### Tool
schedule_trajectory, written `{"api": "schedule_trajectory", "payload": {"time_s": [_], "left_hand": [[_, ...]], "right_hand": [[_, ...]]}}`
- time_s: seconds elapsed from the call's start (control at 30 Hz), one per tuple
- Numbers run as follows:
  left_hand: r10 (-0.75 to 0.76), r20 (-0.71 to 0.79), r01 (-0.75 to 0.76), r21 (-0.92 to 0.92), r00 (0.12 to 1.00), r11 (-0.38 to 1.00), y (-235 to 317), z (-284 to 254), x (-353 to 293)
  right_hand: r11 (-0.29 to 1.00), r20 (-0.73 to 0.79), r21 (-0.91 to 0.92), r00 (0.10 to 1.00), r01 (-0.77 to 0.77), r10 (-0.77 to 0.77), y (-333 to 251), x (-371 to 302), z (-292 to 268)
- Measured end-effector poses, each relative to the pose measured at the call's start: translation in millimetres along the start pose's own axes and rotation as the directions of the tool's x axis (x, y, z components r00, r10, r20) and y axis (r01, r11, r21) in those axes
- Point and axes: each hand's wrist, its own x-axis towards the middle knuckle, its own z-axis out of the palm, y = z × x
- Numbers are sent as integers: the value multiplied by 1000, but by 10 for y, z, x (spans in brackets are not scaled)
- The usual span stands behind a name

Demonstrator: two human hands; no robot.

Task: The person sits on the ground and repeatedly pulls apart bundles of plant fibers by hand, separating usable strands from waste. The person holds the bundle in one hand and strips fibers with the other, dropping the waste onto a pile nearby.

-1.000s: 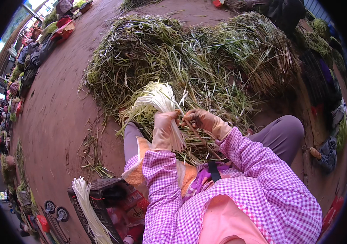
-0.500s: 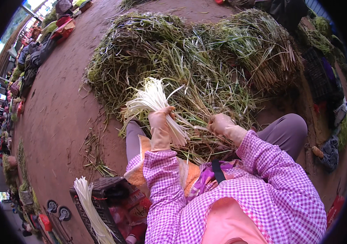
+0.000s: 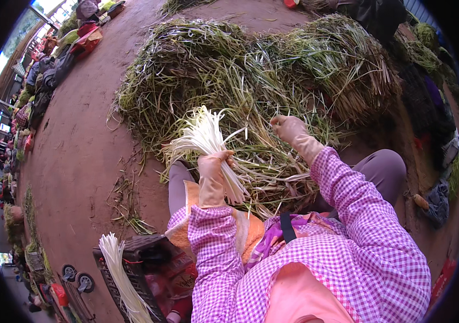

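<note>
My left hand (image 3: 213,167), in a pale rubber glove, is closed around a bunch of long white vegetable stalks (image 3: 203,132). The thin ends fan out above the fist, and the other ends stick out below it. My right hand (image 3: 293,132), gloved the same way, is over the heap of green and yellowing stalks and leaves (image 3: 235,81). Its fingers are drawn together, and whatever may be between them is too small to make out. One pale stalk lies slantwise across the heap between the two hands.
By my left side stands a dark plastic crate (image 3: 132,269) with another white bunch (image 3: 117,269) laid along its edge. Loose trimmings (image 3: 127,204) are scattered on the reddish floor. Small wheels (image 3: 85,281) are at lower left. A dark bag (image 3: 438,202) lies at far right.
My right hand has moved up and away from the left hand's bunch, over the heap. The left hand has dropped slightly, still gripping its bunch.
</note>
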Motion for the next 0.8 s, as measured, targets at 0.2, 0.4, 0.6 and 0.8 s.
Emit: {"api": "schedule_trajectory", "payload": {"time_s": [0.2,0.4,0.6,0.8], "left_hand": [[8,20,-13,237,1000,971,-38,28,-48],[-46,8,42,263,999,964,-15,-24,10],[-68,50,44,377,996,925,51,26,-53],[-41,29,33,225,999,974,114,59,-42]], "right_hand": [[575,518,716,853,-396,-58,-1015,555,452],[274,350,907,934,-320,-70,-646,1104,591],[141,229,965,972,-219,-53,-288,1526,130],[928,-68,223,944,-300,322,-150,1181,-437]]}}
